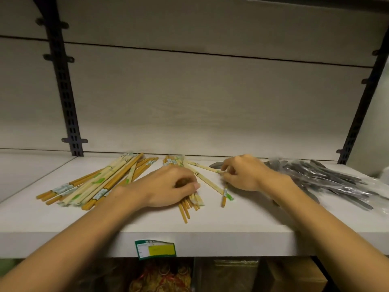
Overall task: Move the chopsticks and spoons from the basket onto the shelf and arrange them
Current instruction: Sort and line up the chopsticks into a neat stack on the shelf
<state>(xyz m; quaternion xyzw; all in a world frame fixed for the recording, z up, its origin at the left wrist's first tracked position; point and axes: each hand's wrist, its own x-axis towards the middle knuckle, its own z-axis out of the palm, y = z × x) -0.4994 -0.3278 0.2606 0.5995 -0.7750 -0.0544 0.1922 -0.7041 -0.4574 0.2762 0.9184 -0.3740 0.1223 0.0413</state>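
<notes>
My left hand (pixel 168 184) clamps the middle chopstick bundle (pixel 185 186) to square it; right of that bundle, my right hand (pixel 242 173) pinches a stray pair (pixel 207 167) to rejoin it.

Two bare forearms in head view, entering from lower left and lower right corners. No sleeves visible: arms uncovered right up to frame edges. Left hand (pixel 168 186) bare: no glove, ring, watch or bracelet seen on wrist. Right hand (pixel 244 174) likewise bare, wrist unadorned. Left thumbnail visible, short and pale, apparently unpainted. Knuckles of right hand show as row of rounded bumps. Right hand slightly blurred, so fine detail on its fingers unclear. No other part of person in view.
</notes>
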